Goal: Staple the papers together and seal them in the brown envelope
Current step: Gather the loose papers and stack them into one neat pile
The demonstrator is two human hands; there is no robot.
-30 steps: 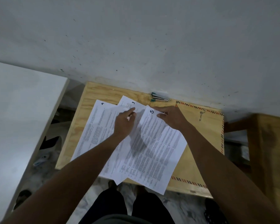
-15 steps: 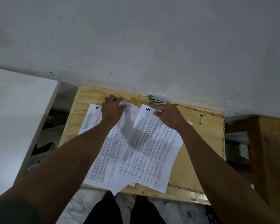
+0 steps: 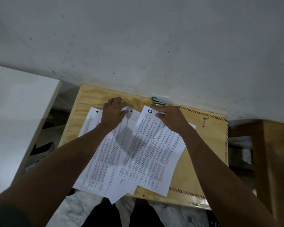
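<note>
Item: printed papers [image 3: 138,154], several loose sheets fanned and overlapping on the wooden table [image 3: 82,115]; numbers 4, 3 and 1 show at their far corners. Not yet squared, not yet stapled.

Left hand [image 3: 113,113]: lies on the far ends of sheets 4 and 3, fingers [image 3: 124,112] pinched together on the corner of sheet 3.

Right hand [image 3: 170,118]: flat on the far end of sheet 1, fingers [image 3: 159,109] together, pressing down; nothing gripped that can be seen.

Stapler [image 3: 159,102]: at the table's far edge against the wall, just beyond sheet 1, untouched.

Brown envelope [image 3: 208,138]: lies flat to the right of the papers, partly under sheet 1; striped border, string fastener near its far end. Contents: none visible; whether its flap is open cannot be told.

Risks, as judged:
- Near ends overhang the table's front edge; a careless tug could slide sheets to the floor.
- Gathering in this fanned state could mix page order or leave edges uneven, so a staple might miss a sheet.
- Dragging sheet 1 could shift the envelope beneath.
</note>
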